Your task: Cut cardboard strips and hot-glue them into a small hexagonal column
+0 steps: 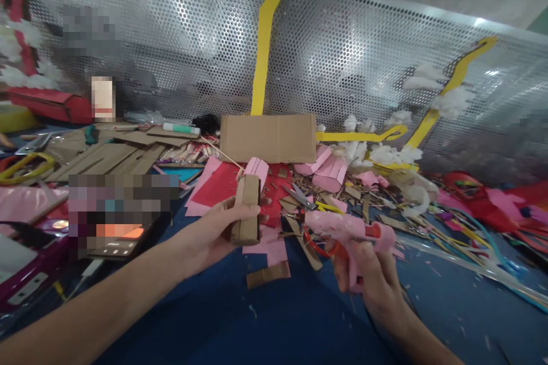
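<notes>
My left hand [222, 222] is closed around a small brown cardboard box [247, 211], long and narrow, held upright above the scraps. A thin stick [222, 151] shows behind the box's top; whether it touches the box I cannot tell. In my right hand [377, 274] is a pink hot glue gun [342, 225], its nozzle pointing left toward the box, with a gap between them. Scissors [299, 197] with open blades lie just behind the gun. Red paper [222, 185] and pink paper [269, 245] lie beneath and behind the box.
A larger cardboard piece [269, 138] stands at the back with a yellow strip [265, 34] rising behind it. A phone [124, 236] lies at left on the blue table [240, 325]. Pink folded boxes [329, 174], cardboard scraps [359, 199] and white fluff [394, 154] cover the right back.
</notes>
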Available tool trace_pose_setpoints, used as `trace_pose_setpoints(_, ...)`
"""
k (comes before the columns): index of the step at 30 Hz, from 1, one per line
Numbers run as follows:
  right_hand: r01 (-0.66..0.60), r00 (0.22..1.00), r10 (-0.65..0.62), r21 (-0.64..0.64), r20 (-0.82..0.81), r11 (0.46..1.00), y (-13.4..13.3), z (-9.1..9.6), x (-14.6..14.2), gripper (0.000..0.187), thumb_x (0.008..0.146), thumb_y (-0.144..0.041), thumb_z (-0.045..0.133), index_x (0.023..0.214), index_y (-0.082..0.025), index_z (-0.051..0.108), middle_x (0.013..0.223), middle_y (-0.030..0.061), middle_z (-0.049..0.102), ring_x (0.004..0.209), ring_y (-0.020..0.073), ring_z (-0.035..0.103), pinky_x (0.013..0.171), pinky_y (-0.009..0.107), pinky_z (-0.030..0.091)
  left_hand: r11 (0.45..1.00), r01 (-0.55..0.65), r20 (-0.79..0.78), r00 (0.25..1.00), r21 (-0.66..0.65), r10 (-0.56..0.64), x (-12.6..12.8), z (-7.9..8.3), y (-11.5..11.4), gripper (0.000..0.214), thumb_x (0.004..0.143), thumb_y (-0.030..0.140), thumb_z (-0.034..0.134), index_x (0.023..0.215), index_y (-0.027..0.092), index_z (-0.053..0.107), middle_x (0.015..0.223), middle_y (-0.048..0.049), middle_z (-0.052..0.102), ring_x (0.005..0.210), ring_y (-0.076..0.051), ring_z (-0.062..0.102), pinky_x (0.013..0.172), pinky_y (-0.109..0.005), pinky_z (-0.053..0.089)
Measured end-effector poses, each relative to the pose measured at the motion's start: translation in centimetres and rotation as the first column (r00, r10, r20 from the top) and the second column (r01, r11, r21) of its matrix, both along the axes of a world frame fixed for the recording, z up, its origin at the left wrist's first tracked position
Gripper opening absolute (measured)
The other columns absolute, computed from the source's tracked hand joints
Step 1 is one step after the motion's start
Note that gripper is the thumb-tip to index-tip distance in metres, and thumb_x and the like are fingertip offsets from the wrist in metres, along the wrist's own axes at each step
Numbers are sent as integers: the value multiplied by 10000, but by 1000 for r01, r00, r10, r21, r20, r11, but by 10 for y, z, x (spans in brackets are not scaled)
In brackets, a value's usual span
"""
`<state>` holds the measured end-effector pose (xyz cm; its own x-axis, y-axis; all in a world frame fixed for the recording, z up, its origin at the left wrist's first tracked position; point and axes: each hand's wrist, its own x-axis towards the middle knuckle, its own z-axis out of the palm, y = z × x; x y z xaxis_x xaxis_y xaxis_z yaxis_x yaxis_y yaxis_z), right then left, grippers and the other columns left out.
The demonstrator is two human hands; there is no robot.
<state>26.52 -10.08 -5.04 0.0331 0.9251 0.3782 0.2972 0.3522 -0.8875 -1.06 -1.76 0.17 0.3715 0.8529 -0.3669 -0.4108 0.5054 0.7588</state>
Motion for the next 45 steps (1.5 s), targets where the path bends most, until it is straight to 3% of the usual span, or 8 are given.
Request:
trace_pose_setpoints(10, -4, 1000, 5, 10, -12, 1000, 1, 0, -1, 506, 1103, -569, 378, 1040, -221, 739, 501, -16, 614, 392, 138, 494, 412, 237, 405, 999, -42, -45, 998, -16, 41, 2, -3, 0, 187, 862, 191, 758, 1030, 110, 750, 942, -112, 757, 833, -243, 752, 864, -409, 690)
trace_pose_setpoints(19, 29, 999, -30, -20, -16, 999, 0, 3, -4, 526, 1084, -605, 401, 1014, -207, 738, 493, -13, 606, 390, 142, 493, 412, 250, 417, 981, 41, -108, 994, 189, -21, 3, -11, 2, 415, 844, 271, 786, 1246, 221, 696, 1057, -81, 739, 980, -259, 703, 777, -398, 670)
trace_pose_setpoints(24, 41, 999, -41, -41, 1, 998, -1, 7, -5, 556, 1066, -649, 403, 987, -210, 737, 485, -13, 602, 386, 154, 501, 405, 263, 437, 874, 141, -302, 953, 465, 6, 3, -14, 2, 660, 881, 409, 800, 1463, 242, 535, 1254, -108, 705, 1025, -257, 697, 750, -314, 607)
trace_pose_setpoints(27, 47, 999, -47, -42, 2, 998, -1, 9, -6, 555, 1065, -647, 411, 973, -208, 739, 479, -13, 600, 387, 150, 496, 400, 257, 431, 779, 213, -408, 911, 589, 60, 2, -15, 2, 747, 915, 440, 762, 1552, 255, 417, 1380, -124, 663, 1142, -297, 686, 851, -355, 607)
trace_pose_setpoints(30, 38, 999, -38, -13, 7, 999, -1, 9, -6, 562, 1067, -647, 405, 975, -204, 739, 473, -15, 595, 388, 139, 491, 393, 239, 415, 724, 238, -460, 879, 648, 123, 2, -10, -1, 706, 922, 408, 745, 1537, 236, 445, 1454, -133, 631, 1255, -334, 648, 984, -398, 582)
trace_pose_setpoints(35, 29, 1000, -29, -22, -9, 999, 0, 7, -5, 535, 1078, -615, 403, 996, -206, 739, 488, -15, 602, 387, 143, 497, 403, 248, 415, 699, 260, -512, 841, 666, 174, 2, 2, -9, 639, 907, 367, 749, 1487, 202, 538, 1428, -122, 683, 1339, -362, 608, 1082, -403, 525)
trace_pose_setpoints(41, -8, 999, 7, -30, -39, 1000, 1, 2, -1, 534, 1085, -605, 386, 1036, -202, 733, 502, -13, 601, 390, 149, 498, 405, 258, 408, 671, 297, -549, 813, 679, 195, 2, 2, -10, 619, 919, 380, 734, 1486, 205, 558, 1456, -125, 667, 1354, -362, 598, 1145, -437, 463)
trace_pose_setpoints(45, 9, 1000, -9, -20, -15, 1000, 1, 1, 0, 560, 1087, -609, 379, 1003, -197, 748, 485, -7, 604, 383, 145, 505, 406, 250, 403, 715, 319, -569, 812, 622, 133, 2, 0, -8, 700, 890, 448, 776, 1507, 220, 536, 1419, -128, 688, 1326, -368, 624, 1161, -463, 453)
